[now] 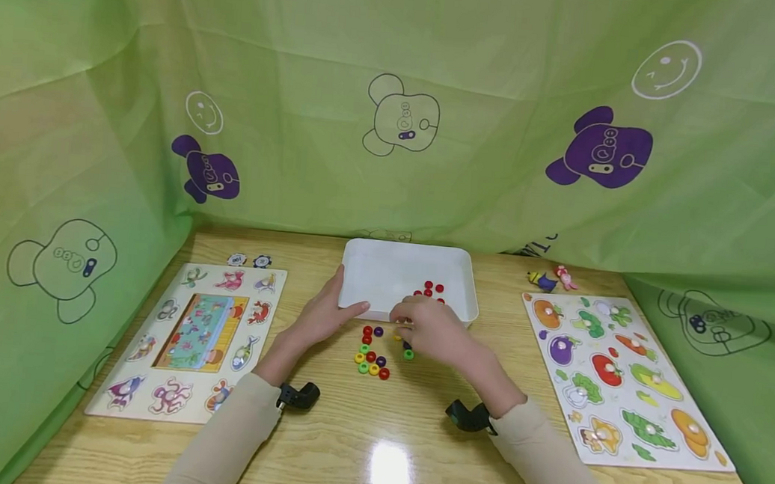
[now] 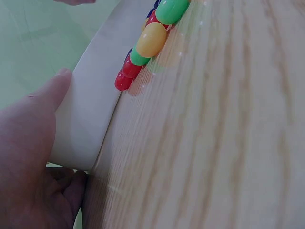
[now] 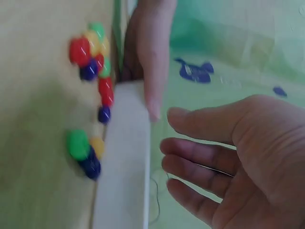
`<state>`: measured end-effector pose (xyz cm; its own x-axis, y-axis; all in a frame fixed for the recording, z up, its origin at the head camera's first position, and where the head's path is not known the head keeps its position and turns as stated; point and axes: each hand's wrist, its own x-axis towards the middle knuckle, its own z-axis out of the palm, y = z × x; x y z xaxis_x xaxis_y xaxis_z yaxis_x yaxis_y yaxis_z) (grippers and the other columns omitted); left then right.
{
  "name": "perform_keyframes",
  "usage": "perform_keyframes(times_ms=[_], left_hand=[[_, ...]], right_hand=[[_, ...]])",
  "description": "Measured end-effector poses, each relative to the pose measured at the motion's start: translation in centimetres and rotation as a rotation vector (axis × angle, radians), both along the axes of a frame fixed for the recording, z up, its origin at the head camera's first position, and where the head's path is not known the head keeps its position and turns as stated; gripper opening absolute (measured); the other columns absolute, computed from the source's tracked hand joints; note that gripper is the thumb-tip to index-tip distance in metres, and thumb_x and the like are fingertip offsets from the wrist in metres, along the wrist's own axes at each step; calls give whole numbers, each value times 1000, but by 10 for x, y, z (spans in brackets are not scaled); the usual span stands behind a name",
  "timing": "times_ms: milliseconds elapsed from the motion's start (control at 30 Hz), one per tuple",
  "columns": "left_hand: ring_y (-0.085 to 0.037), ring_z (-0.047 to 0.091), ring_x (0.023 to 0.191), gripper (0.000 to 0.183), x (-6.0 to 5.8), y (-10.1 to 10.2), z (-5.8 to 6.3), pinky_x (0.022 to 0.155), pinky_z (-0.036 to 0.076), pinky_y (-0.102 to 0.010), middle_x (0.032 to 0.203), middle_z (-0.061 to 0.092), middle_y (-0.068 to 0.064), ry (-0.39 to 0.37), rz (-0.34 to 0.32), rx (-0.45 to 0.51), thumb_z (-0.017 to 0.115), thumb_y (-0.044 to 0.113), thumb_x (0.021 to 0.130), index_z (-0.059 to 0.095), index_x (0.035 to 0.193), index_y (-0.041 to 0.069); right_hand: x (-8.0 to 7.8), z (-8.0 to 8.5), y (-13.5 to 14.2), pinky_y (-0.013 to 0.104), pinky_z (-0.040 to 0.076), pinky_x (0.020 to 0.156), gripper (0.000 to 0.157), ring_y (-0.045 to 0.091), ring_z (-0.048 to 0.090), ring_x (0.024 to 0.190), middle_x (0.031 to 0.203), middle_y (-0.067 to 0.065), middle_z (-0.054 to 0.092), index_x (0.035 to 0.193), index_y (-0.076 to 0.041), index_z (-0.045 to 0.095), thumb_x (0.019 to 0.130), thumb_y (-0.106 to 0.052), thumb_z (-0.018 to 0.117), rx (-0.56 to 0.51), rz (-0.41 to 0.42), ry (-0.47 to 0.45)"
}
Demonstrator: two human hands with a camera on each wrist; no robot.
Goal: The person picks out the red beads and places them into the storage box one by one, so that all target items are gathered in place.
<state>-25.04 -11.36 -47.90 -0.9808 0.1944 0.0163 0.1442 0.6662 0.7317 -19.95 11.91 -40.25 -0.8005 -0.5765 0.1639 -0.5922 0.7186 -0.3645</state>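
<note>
White against the wood, the tray point(image 1: 392, 268) stands toward the back of the table point(image 1: 320, 432). I see the left hand point(image 1: 320, 316) gripping its near left corner, thumb along the front rim and fingers bent at the side, probably to keep it from sliding. The right hand point(image 1: 434, 329) hangs by the front wall, fingers curved and thumb apart from them; I can make out nothing between. Loose beads point(image 1: 370, 356) lie just in front of the tray, likely for a short reach, and red beads point(image 1: 429, 285) lie inside it. From here, the right hand covers part of both groups, my left wrist view crops the bead cluster, and the right wrist view is too blurred for counting.
</note>
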Motion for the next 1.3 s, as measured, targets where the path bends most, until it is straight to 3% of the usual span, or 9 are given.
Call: perform_keyframes(times_ms=[167, 367, 600, 833, 933, 1067, 1300], left_hand=[[-29, 15, 144, 100, 0, 1, 0, 113, 23, -52, 158, 7, -9, 5, 0, -9, 55, 60, 83, -2, 150, 14], [-28, 14, 144, 103, 0, 0, 0, 114, 23, -50, 158, 7, -8, 3, 5, -20, 52, 67, 80, -2, 150, 15], [-28, 14, 144, 104, 1, 0, 1, 113, 23, -51, 158, 7, -8, 5, 5, -20, 51, 69, 79, -2, 150, 15], [-28, 14, 144, 104, 1, 0, 1, 114, 23, -50, 158, 7, -9, 1, 3, -31, 51, 69, 79, -2, 150, 15], [-29, 14, 144, 102, 2, 0, 0, 113, 23, -51, 158, 7, -10, 4, -1, -21, 52, 66, 81, -2, 150, 14], [-30, 15, 143, 100, 2, 0, 0, 113, 23, -52, 158, 8, -11, 7, 3, -12, 54, 62, 82, -2, 150, 13], [-30, 14, 144, 102, 1, 0, 0, 114, 22, -51, 158, 7, -11, 5, 5, -16, 52, 66, 81, -2, 150, 13]], right_hand=[[17, -9, -7, 23, 52, 75, 15, 6, 62, 87, 94, -7, 68, 96, -17, 71, 82, -14, 69, 55, 100, -46], [30, -21, -14, 17, 49, 67, 6, 0, 58, 75, 84, -11, 66, 88, -21, 70, 82, -20, 70, 114, 203, -29], [33, -34, -18, 18, 50, 69, 5, 0, 58, 75, 82, -12, 65, 86, -23, 70, 83, -20, 69, 160, 223, 21], [32, -34, -19, 17, 50, 68, 6, 1, 58, 74, 82, -10, 65, 84, -21, 70, 82, -16, 69, 149, 231, 27], [29, -27, -18, 17, 49, 66, 5, 2, 56, 72, 82, -9, 65, 84, -20, 70, 81, -16, 70, 132, 212, 18], [19, -10, -15, 19, 47, 64, 9, 5, 55, 72, 84, -8, 65, 88, -17, 71, 80, -15, 71, 95, 128, 12], [-17, -2, -6, 22, 46, 60, 8, 7, 55, 72, 82, -7, 63, 88, -16, 69, 80, -14, 69, 79, -61, 132]])
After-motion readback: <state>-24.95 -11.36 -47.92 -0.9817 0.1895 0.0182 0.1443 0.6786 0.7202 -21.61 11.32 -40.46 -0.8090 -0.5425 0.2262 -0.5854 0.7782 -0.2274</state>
